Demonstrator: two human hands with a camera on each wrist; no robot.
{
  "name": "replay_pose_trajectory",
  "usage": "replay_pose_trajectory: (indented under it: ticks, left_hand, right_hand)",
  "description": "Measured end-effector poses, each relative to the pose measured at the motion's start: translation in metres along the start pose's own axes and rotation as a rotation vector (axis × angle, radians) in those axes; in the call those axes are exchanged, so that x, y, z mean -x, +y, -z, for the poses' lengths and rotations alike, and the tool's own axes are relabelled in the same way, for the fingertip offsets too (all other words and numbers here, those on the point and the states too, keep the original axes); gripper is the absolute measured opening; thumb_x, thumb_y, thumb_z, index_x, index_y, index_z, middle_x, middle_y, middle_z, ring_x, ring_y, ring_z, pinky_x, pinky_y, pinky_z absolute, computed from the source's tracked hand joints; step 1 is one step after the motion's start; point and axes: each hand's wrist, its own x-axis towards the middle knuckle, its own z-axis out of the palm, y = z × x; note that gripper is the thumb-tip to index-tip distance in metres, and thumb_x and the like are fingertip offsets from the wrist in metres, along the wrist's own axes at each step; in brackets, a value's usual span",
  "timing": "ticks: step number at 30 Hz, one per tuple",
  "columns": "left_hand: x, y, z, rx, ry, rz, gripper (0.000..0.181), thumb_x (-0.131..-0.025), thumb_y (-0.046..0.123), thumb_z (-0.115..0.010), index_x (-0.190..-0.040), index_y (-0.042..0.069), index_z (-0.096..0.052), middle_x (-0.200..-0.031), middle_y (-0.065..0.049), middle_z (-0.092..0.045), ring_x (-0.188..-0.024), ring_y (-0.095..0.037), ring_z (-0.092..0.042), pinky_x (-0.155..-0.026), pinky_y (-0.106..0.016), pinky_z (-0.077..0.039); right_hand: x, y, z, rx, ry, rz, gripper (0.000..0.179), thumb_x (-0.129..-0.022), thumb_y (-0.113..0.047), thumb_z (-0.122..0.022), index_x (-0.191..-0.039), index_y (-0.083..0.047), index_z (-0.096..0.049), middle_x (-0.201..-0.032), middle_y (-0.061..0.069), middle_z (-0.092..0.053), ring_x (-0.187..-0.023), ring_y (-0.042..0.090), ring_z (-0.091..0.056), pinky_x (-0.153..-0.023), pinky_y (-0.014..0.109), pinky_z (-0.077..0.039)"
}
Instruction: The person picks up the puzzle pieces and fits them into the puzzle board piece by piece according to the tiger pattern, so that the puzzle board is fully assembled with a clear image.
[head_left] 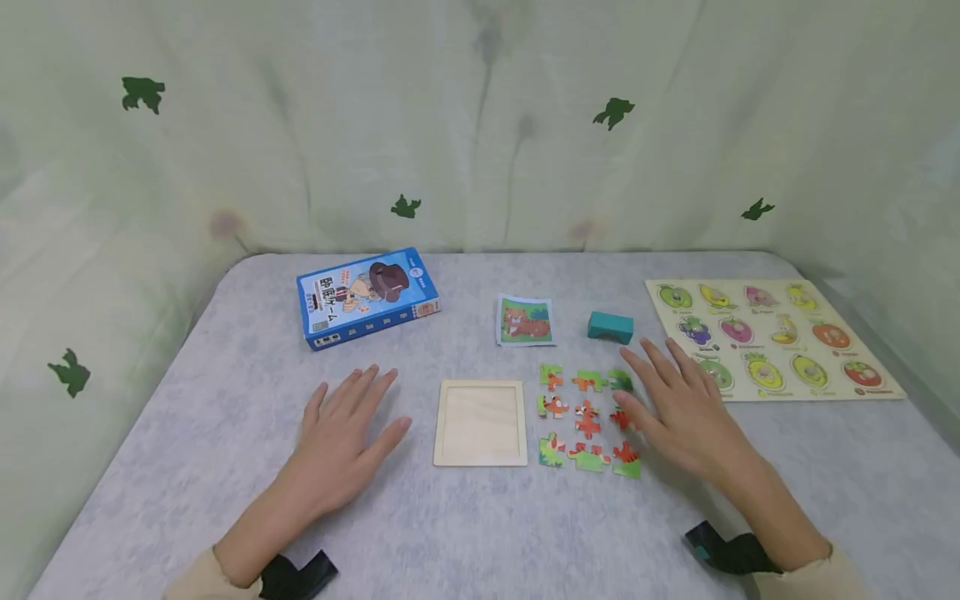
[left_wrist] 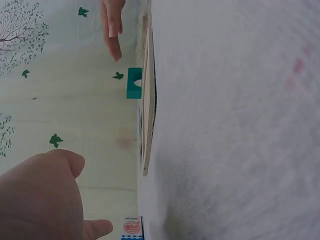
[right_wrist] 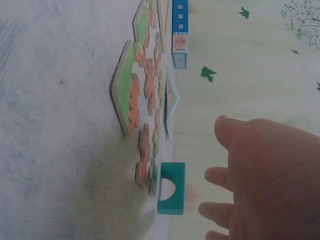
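Observation:
My left hand (head_left: 341, 446) hovers over the cloth left of a square wooden tray (head_left: 480, 423), fingers spread, holding nothing. My right hand (head_left: 686, 412) is above the right edge of the loose jigsaw pieces (head_left: 587, 419), also with spread fingers and nothing held. These pieces, green with orange-red parts, lie apart in rows just right of the tray. In the right wrist view, the right hand (right_wrist: 275, 175) is off the table, near a teal arch block (right_wrist: 172, 202). The left wrist view has the left hand (left_wrist: 45, 195) beside the tray's edge (left_wrist: 147, 110).
Behind the tray lies a bear picture card (head_left: 525, 322). A blue game box (head_left: 367, 298) sits at the back left. On the right lies a fruit puzzle board (head_left: 787, 337), its near-left part close to my right fingers. A pale curtain (head_left: 480, 125) hangs behind the table.

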Motion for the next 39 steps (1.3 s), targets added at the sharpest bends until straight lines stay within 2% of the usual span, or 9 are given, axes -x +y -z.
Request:
replay_pose_trajectory:
  ticks: [8, 15, 20, 26, 31, 39]
  left_hand:
    - [-0.017, 0.003, -0.001, 0.059, -0.044, -0.055, 0.075, -0.103, 0.057, -0.053, -0.160, 0.011, -0.037, -0.161, -0.018, -0.042, -0.150, -0.038, -0.036, -0.122, -0.068, -0.015]
    - [-0.031, 0.006, -0.002, 0.115, -0.100, -0.130, 0.078, -0.099, 0.055, -0.061, -0.161, 0.012, -0.037, -0.163, -0.015, -0.040, -0.152, -0.035, -0.035, -0.123, -0.066, -0.018]
    - [-0.038, 0.005, -0.004, 0.139, -0.161, -0.207, 0.085, -0.094, 0.055, -0.068, -0.160, 0.010, -0.038, -0.163, -0.014, -0.039, -0.153, -0.034, -0.033, -0.125, -0.064, -0.016]
    - [-0.041, 0.000, -0.006, 0.153, -0.253, -0.302, 0.104, -0.082, 0.063, -0.078, -0.161, 0.010, -0.036, -0.165, -0.009, -0.037, -0.156, -0.033, -0.025, -0.127, -0.061, -0.013]
    - [-0.042, -0.003, -0.007, 0.149, -0.253, -0.359, 0.106, -0.078, 0.063, -0.082, -0.158, 0.007, -0.042, -0.162, -0.011, -0.042, -0.155, -0.037, -0.027, -0.124, -0.067, -0.014]
    - [-0.041, -0.003, -0.012, 0.170, -0.209, -0.374, 0.101, -0.079, 0.064, -0.082, -0.154, 0.007, -0.048, -0.160, -0.009, -0.045, -0.154, -0.035, -0.030, -0.123, -0.068, -0.015]
  right_hand:
    - [-0.011, -0.004, 0.003, -0.010, -0.015, 0.029, 0.071, -0.105, -0.052, -0.052, -0.163, -0.017, -0.032, -0.169, 0.019, -0.026, -0.156, 0.048, -0.013, -0.118, 0.076, -0.019]
    - [-0.026, -0.013, 0.004, -0.045, -0.026, 0.080, 0.070, -0.105, -0.049, -0.053, -0.163, -0.018, -0.031, -0.168, 0.016, -0.029, -0.156, 0.044, -0.016, -0.120, 0.072, -0.023]
    - [-0.038, -0.021, 0.004, -0.157, -0.067, 0.110, 0.071, -0.103, -0.049, -0.058, -0.163, -0.019, -0.032, -0.167, 0.013, -0.031, -0.154, 0.040, -0.023, -0.119, 0.068, -0.030]
    - [-0.050, -0.026, 0.004, -0.317, -0.129, 0.162, 0.070, -0.103, -0.044, -0.062, -0.161, -0.016, -0.036, -0.164, 0.015, -0.038, -0.150, 0.039, -0.034, -0.117, 0.067, -0.035]
    - [-0.060, -0.028, 0.002, -0.362, -0.175, 0.180, 0.070, -0.100, -0.039, -0.068, -0.159, -0.014, -0.040, -0.160, 0.011, -0.044, -0.147, 0.035, -0.041, -0.117, 0.062, -0.039]
    - [-0.075, -0.030, -0.003, -0.375, -0.228, 0.204, 0.068, -0.099, -0.031, -0.071, -0.157, -0.009, -0.042, -0.154, 0.013, -0.052, -0.140, 0.035, -0.050, -0.111, 0.056, -0.047]
